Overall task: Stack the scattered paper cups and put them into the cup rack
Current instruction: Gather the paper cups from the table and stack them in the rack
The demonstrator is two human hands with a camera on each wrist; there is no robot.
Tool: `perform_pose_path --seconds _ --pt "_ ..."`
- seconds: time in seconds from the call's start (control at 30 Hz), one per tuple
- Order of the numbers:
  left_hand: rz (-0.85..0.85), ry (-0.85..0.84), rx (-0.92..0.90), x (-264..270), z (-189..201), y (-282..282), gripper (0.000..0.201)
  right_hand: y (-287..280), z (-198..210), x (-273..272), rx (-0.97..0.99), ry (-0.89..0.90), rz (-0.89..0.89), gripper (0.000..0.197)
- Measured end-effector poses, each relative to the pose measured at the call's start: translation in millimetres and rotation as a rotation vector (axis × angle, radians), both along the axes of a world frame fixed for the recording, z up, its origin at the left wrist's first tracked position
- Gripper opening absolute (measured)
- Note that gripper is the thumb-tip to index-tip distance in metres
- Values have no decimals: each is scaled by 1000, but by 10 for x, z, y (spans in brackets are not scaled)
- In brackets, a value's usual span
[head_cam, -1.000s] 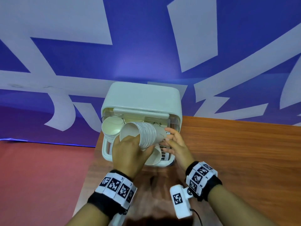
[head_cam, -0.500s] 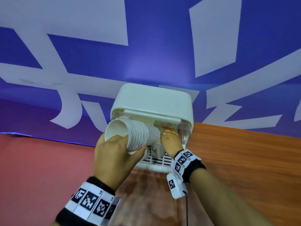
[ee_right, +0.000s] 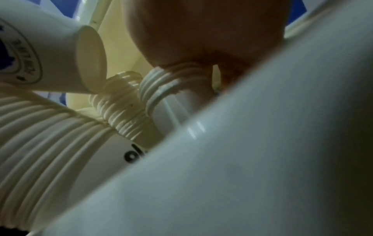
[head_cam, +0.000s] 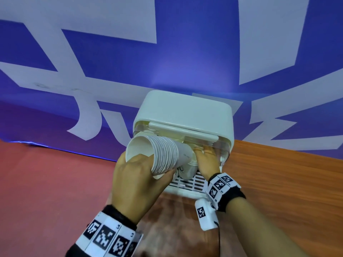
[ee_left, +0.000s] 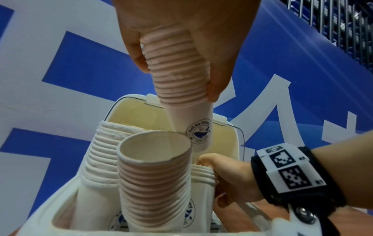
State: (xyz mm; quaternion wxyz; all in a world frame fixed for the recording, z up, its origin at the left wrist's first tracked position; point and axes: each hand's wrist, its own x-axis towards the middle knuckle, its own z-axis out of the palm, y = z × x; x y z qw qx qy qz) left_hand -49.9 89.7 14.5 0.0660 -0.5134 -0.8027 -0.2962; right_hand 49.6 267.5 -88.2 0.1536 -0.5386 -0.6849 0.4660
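Note:
My left hand point(head_cam: 144, 164) grips a long stack of white paper cups point(head_cam: 163, 154) near its rim, tilted with the open mouth toward me and the base pointing into the white cup rack point(head_cam: 183, 112). In the left wrist view the held stack point(ee_left: 181, 89) hangs over the open rack point(ee_left: 125, 111), its whale-logo base beside a tall middle stack point(ee_left: 155, 167). My right hand point(head_cam: 206, 158) reaches inside the rack and holds the top of a short stack point(ee_left: 203, 175) at its right side. In the right wrist view that short stack's rims point(ee_right: 169, 79) sit under my fingers.
The rack stands at the back edge of a wooden table point(head_cam: 278, 182), against a blue and white banner wall point(head_cam: 167, 52). Another stack point(ee_left: 98, 156) leans in the rack's left side. Red floor point(head_cam: 46, 182) lies to the left of the table.
My right hand has left the base of the held stack and gone into the rack onto the short stack. My left hand has kept its grip, with the stack's base nearer the rack opening.

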Motion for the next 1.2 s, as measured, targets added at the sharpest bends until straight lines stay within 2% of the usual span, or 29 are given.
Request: perform_pose_path --seconds 0.1,0.17,0.3,0.37,0.47,0.6,0.7,0.77,0.87,1.0,1.13,1.2 --pt "-6 -5 -2 -6 -40 -28 35 -33 40 45 32 -181 78 43" --pt "3 -21 4 -14 -47 -56 35 -67 86 61 76 -301 156 42" --pt "48 -22 76 -28 5 -120 32 -135 75 59 216 -351 244 36" --pt "62 -19 95 -42 26 -148 33 -130 33 30 234 -328 267 24" --pt "68 -17 107 -66 26 -169 33 -118 -5 -25 223 -325 334 22" --pt "57 -10 116 -86 15 -189 30 -137 61 -53 179 -406 433 51" --pt "62 -15 104 -93 9 -198 31 -176 142 -66 220 -441 462 59" --pt "68 -16 98 -87 12 -198 31 -179 159 -72 250 -483 464 60" --pt "77 -14 98 -78 17 -189 28 -137 163 -61 240 -496 406 50" --pt "85 13 74 -65 2 -165 28 -80 128 -26 209 -430 300 36" --pt "72 15 78 -51 -6 -155 27 -31 -4 -34 168 -402 303 44" --pt "67 16 77 -49 -6 -157 27 -14 -24 -31 141 -354 290 33"
